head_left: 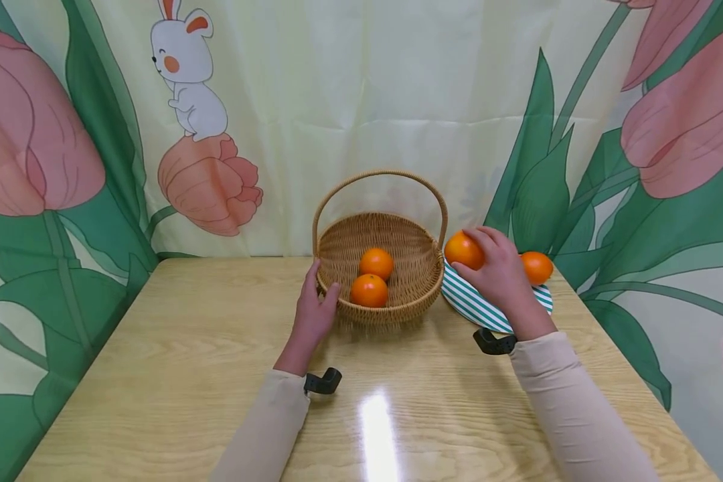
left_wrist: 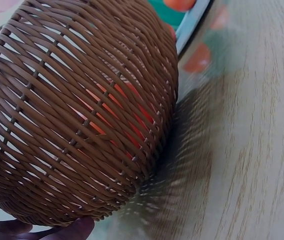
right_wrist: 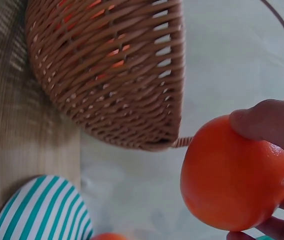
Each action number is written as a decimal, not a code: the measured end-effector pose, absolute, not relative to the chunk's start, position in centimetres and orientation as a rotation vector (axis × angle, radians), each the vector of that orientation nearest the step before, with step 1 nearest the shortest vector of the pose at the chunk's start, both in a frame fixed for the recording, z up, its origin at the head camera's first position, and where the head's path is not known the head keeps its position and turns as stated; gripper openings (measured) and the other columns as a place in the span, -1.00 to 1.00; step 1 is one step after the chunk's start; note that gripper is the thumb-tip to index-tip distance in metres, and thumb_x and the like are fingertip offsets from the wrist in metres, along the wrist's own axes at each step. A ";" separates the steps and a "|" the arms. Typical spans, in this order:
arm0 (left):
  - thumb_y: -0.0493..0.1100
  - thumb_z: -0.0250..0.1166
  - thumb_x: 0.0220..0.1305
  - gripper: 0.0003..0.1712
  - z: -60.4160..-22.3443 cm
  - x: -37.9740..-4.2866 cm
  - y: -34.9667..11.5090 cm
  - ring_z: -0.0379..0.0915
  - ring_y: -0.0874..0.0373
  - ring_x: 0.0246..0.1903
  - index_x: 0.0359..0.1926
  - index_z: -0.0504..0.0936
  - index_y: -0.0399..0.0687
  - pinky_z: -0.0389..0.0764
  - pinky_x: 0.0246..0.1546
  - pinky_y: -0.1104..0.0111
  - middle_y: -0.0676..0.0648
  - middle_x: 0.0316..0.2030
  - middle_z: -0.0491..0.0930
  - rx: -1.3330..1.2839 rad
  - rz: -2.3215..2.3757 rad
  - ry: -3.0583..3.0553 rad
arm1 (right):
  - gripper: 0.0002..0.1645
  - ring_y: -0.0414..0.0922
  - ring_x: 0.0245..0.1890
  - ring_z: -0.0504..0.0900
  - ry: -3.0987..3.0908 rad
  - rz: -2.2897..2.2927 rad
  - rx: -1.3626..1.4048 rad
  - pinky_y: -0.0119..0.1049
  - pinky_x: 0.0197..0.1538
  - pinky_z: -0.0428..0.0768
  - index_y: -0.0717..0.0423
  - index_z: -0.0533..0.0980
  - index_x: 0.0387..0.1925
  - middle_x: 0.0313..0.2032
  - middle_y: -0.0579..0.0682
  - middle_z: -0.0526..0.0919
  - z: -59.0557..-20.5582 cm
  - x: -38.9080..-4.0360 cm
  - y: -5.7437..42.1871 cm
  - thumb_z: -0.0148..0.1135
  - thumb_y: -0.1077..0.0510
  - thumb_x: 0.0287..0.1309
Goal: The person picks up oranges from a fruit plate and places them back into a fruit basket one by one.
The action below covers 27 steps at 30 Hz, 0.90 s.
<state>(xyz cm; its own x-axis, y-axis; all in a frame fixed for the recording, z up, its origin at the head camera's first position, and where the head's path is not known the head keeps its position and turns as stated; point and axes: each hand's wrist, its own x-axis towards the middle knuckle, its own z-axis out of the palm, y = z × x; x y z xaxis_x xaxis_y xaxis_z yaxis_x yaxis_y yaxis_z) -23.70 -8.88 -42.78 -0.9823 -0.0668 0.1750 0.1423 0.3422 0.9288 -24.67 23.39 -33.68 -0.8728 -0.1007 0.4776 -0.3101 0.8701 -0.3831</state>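
Note:
A wicker basket (head_left: 416, 294) with a tall handle stands on the table, two oranges (head_left: 369, 290) lying inside it. My left hand (head_left: 314, 314) holds the basket's left rim, fingers at the side and thumb toward the front; part of that hand (left_wrist: 57, 230) shows low in the left wrist view. To the right of the basket, my right hand (head_left: 497, 271) grips another orange (head_left: 462, 250) above a green-and-white striped plate (head_left: 476, 304). In the right wrist view, this orange (right_wrist: 234, 175) sits between thumb and fingers, apart from the basket's woven side (right_wrist: 117, 75).
One more orange (head_left: 536, 268) lies on the plate's right part, behind my right hand. The wooden table (head_left: 217, 375) stretches out in front, backed by a curtain (head_left: 397, 80) printed with tulips and a rabbit. A black wrist camera sits on each wrist.

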 end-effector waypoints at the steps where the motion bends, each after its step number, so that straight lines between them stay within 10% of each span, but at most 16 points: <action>1: 0.10 0.05 0.41 -0.23 -42.8 -23.7 -8.9 0.05 -0.07 0.45 0.52 -0.05 0.16 0.19 0.38 -0.07 -0.04 0.50 0.01 -0.069 -1.700 -2.420 | -0.27 0.30 0.21 0.32 -2.583 0.636 0.306 0.27 0.06 0.44 0.05 0.42 0.26 0.29 0.22 0.37 -33.6 -24.6 23.2 0.42 0.01 0.05; 27: 0.09 0.05 0.41 -0.22 -42.8 -24.1 -8.9 -0.02 -0.03 0.47 0.52 -0.05 0.13 0.12 0.43 -0.03 -0.03 0.51 -0.01 -0.088 -1.674 -2.418 | -0.28 0.25 0.18 0.39 -2.527 0.645 0.518 0.18 0.07 0.51 0.07 0.45 0.23 0.22 0.22 0.43 -32.6 -24.4 20.0 0.46 0.02 0.02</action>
